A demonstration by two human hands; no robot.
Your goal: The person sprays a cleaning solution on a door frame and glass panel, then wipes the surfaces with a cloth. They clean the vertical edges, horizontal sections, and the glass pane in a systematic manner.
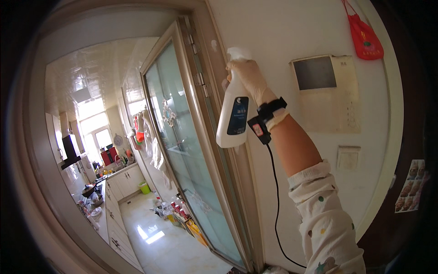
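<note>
A white spray bottle (232,109) with a dark label is held up in front of the door frame, its nozzle head at the top. Around its neck and trigger closes my right hand (247,77), in a thin pale glove. A black strap with a small box and a cable circles the wrist. Behind the bottle stands the brown door frame (239,164), with whitish smears on it. A yellowed wall intercom panel (328,109) hangs to the right of the hand. My left hand is out of view.
At the left, a folded glass door (184,123) stands in the kitchen doorway. Beyond it lie a counter (106,205), a green bin (144,187), and bottles and bags on the floor. A light switch (348,158) and a red drawstring bag (366,41) are on the right.
</note>
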